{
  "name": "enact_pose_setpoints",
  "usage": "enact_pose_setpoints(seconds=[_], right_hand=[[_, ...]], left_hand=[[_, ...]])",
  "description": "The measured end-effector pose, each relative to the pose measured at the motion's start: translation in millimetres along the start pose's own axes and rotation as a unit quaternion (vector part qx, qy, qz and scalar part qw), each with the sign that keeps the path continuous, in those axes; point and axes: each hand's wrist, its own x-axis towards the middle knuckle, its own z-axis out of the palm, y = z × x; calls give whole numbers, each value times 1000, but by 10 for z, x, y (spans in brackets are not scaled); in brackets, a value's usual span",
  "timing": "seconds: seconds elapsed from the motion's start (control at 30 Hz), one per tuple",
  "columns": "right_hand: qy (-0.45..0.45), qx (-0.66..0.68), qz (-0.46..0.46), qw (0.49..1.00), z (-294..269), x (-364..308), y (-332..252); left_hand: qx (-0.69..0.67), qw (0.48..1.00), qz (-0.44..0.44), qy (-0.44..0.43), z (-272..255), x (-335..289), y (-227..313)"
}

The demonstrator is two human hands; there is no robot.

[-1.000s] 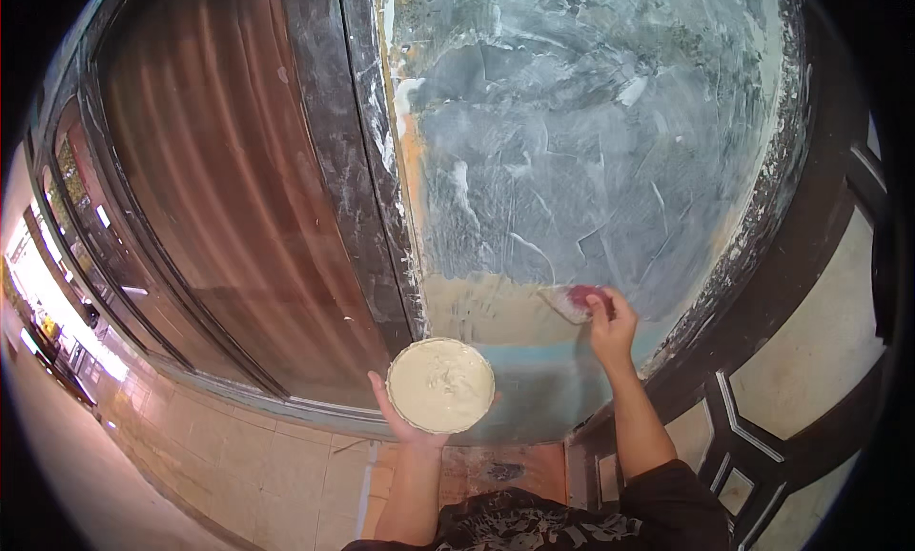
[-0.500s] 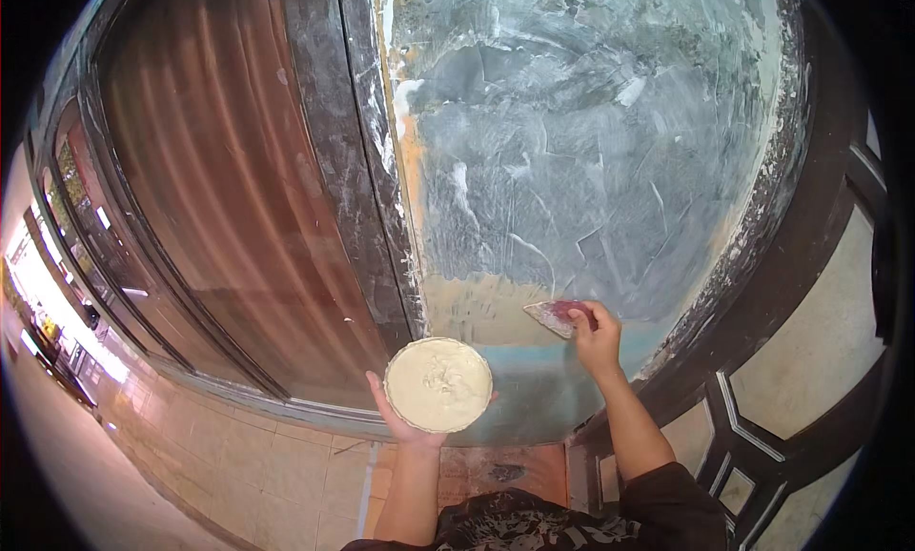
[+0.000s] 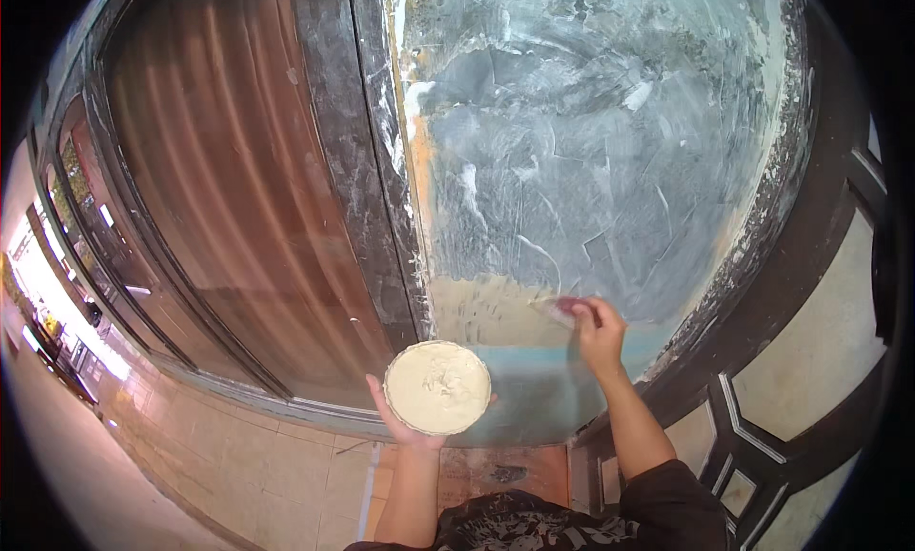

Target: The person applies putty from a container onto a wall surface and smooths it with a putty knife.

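The right hand (image 3: 599, 330), gripping a small flat putty scraper (image 3: 553, 309), has slid left along the grey plastered wall panel (image 3: 591, 170)'s lower edge. The left hand (image 3: 410, 419) still cups the round bowl of cream putty (image 3: 437, 387).

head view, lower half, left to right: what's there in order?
Brown ribbed door panel → left hand under round tray of cream putty → right hand holding scraper on wall → dark lattice frame.

Even, fairly bright daylight; strongest from lower left, where a blown-out white patch burns the rim; soft sheen on the brown door (image 3: 238, 189); wall (image 3: 591, 132) evenly lit, faint shadows only; heavy fisheye bend, straight frames curve toward the edges; black vignette at corners; the scraper (image 3: 556, 309) in the right hand (image 3: 599, 330) slightly motion-blurred; centre sharp, rim softer.
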Motion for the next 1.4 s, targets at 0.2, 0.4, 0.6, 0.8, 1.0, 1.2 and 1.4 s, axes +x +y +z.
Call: enact_pose_setpoints(seconds=[0.2,0.4,0.6,0.8,1.0,1.2,1.4], right_hand=[[16,148,84,985,-170,289,-579],[-262,298,283,873,-138,131,-767],[-366,227,338,837,-148,51,-602],[-288,174,335,880,-317,25,-394],[-351,271,360,821,-205,-233,-516],[-177,219,352,893,-353,-412,-197],[-192,128,8,973,-377,-598,-512]], left_hand=[[14,1000,16,-8,-62,-27,0],[17,1000,-10,22,-129,50,-142],[59,998,-12,21,-93,129,-191],[-51,997,-41,-46,-104,-9,-187],[24,999,-21,39,-252,98,-241],[-46,997,-62,-13,-191,-3,-283],[4,999,-34,34,-107,5,-424]])
